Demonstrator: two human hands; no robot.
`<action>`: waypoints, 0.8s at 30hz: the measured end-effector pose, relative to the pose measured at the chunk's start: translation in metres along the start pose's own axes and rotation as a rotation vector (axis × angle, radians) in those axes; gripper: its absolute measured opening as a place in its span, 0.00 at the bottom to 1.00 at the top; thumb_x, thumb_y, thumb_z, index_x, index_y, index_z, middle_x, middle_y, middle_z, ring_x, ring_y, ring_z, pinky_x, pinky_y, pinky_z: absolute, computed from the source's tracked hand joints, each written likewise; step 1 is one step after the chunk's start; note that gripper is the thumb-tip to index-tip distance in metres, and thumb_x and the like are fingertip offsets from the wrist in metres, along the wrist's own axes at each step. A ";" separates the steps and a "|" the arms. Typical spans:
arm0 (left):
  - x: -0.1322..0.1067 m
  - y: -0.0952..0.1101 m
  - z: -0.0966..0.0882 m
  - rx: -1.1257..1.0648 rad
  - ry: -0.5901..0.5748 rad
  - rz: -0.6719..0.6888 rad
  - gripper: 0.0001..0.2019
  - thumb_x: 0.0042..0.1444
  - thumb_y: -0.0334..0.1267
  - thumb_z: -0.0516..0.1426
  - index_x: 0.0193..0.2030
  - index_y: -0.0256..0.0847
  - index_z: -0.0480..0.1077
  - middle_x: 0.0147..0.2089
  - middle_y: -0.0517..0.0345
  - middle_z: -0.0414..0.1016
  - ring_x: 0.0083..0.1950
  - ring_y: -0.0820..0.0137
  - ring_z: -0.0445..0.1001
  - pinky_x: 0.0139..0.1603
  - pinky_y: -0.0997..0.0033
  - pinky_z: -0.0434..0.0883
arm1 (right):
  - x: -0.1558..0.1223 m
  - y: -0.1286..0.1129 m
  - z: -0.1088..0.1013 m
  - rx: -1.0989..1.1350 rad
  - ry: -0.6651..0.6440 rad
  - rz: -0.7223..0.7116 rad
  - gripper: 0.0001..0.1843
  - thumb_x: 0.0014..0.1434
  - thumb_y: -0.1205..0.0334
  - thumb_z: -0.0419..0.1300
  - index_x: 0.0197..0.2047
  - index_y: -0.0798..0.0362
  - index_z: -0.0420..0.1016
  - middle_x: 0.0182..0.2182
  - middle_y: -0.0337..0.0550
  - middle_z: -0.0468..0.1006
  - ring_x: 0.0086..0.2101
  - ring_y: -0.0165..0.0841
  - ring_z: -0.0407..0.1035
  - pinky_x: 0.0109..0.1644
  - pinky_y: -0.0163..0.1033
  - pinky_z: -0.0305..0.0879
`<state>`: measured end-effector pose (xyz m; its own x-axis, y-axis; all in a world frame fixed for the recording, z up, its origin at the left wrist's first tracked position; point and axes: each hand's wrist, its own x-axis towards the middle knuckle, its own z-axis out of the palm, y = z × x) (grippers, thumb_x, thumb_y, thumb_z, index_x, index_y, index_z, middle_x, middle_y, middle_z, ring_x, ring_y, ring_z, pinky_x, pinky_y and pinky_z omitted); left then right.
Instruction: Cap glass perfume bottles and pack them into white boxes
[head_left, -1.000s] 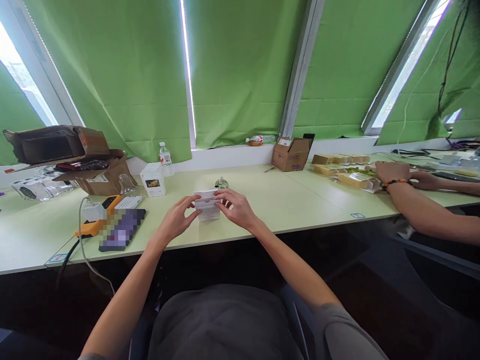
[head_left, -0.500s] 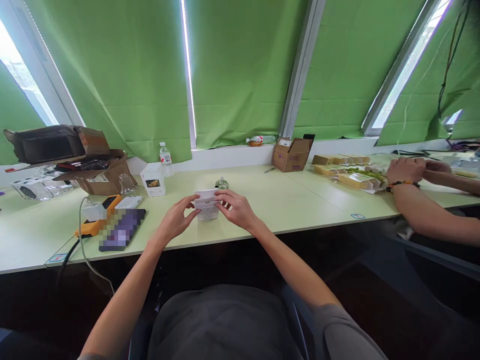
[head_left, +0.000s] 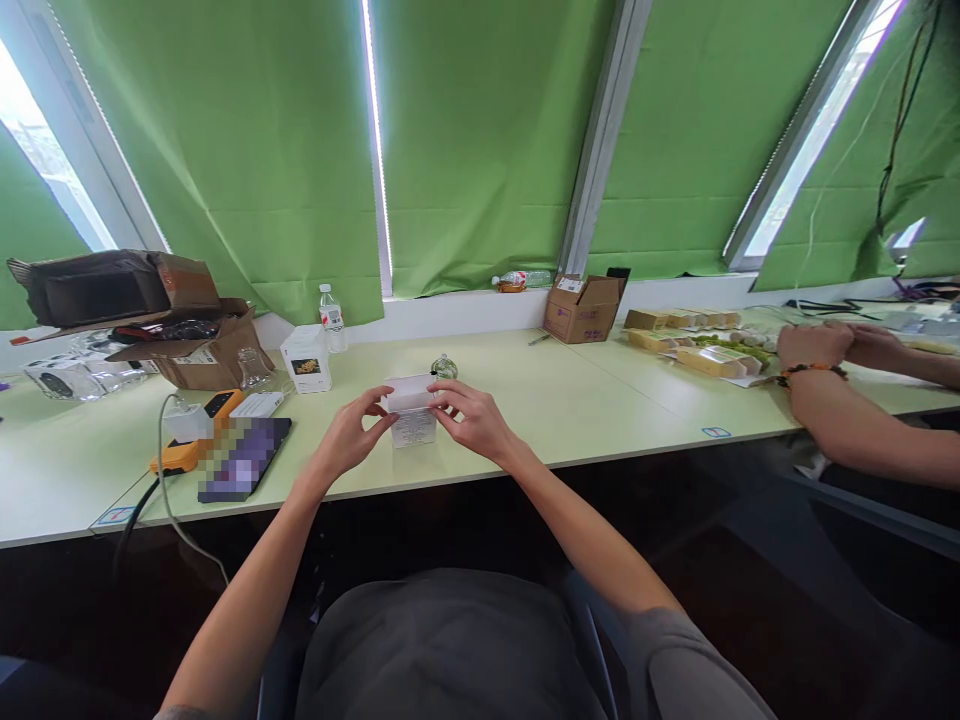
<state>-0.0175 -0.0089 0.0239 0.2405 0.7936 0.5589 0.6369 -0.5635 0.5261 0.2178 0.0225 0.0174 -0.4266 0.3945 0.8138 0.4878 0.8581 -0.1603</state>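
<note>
Between my hands a small white printed box (head_left: pixel 414 430) stands on the table, its top flap (head_left: pixel 410 391) raised. My left hand (head_left: pixel 354 430) pinches the box's left upper edge between thumb and fingers. On the other side, my right hand (head_left: pixel 471 415) grips the right upper edge near the flap. Just behind the box sits a small round glass object with a dark fitting (head_left: pixel 444 367), partly covered by my right fingers and the box. The inside of the box cannot be seen.
To the left are a white carton (head_left: pixel 307 360), a water bottle (head_left: pixel 331 320), a phone (head_left: pixel 244 460) and an orange power strip (head_left: pixel 180 456) with cables. Cardboard boxes (head_left: pixel 199 365) lie beyond. At right, another person's hands (head_left: pixel 817 345) work near yellow cartons (head_left: pixel 712 361), past a brown box (head_left: pixel 581 310).
The flap of the white box has tilted up and back, showing more of its plain face. My left hand has shifted slightly left and down.
</note>
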 end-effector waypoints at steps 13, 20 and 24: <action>0.001 -0.012 0.006 -0.039 -0.009 -0.028 0.22 0.59 0.45 0.55 0.60 0.47 0.60 0.45 0.55 0.74 0.45 0.67 0.76 0.49 0.62 0.74 | -0.001 0.004 0.002 -0.077 -0.033 -0.057 0.08 0.61 0.64 0.56 0.35 0.48 0.77 0.46 0.41 0.78 0.40 0.34 0.74 0.30 0.35 0.67; 0.002 -0.016 0.008 -0.088 -0.007 -0.037 0.31 0.58 0.44 0.57 0.66 0.48 0.51 0.49 0.53 0.73 0.46 0.67 0.76 0.52 0.59 0.73 | 0.001 -0.002 -0.003 -0.018 -0.042 -0.010 0.13 0.63 0.63 0.55 0.50 0.49 0.74 0.49 0.45 0.77 0.37 0.33 0.75 0.39 0.39 0.74; 0.003 -0.023 0.008 -0.171 -0.002 -0.095 0.33 0.57 0.46 0.58 0.67 0.47 0.49 0.52 0.50 0.72 0.46 0.65 0.77 0.51 0.58 0.73 | 0.002 -0.001 -0.003 -0.007 -0.025 0.047 0.18 0.63 0.63 0.54 0.57 0.48 0.68 0.54 0.45 0.73 0.33 0.31 0.73 0.37 0.39 0.75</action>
<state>-0.0251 0.0080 0.0082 0.1872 0.8455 0.5001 0.5230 -0.5167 0.6778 0.2192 0.0213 0.0209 -0.4222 0.4424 0.7912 0.5128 0.8363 -0.1940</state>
